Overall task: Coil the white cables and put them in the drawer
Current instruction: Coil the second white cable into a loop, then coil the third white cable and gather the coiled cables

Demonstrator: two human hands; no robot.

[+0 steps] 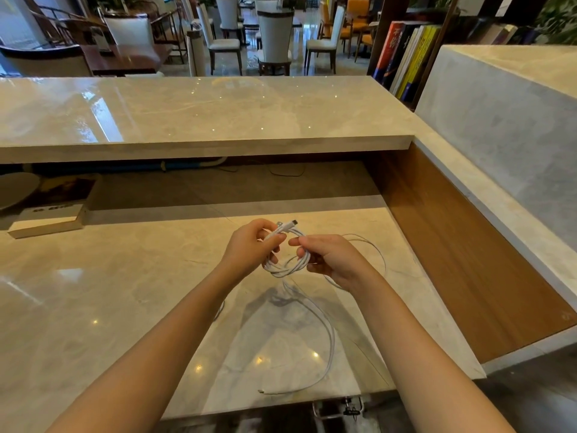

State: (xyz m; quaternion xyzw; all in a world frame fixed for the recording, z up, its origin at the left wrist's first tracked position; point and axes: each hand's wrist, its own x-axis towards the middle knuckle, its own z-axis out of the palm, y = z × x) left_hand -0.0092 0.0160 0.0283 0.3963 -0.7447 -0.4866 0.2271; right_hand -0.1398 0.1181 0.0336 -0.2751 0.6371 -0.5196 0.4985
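Both hands meet just below the centre of the frame, above the marble desk surface [93, 292]. The left hand [249, 248] pinches the white cable [287, 270] near its connector end [288, 225] between thumb and fingers. The right hand [331, 260] curls its fingers around the small coil, thumb and forefinger pressed together. The cable's loose length trails down to the desk toward the lower centre, ending near the front edge.

A glossy marble bench [93, 292] carries the loose tail of a white cable [331, 345] and, far left, a pale box [46, 225].
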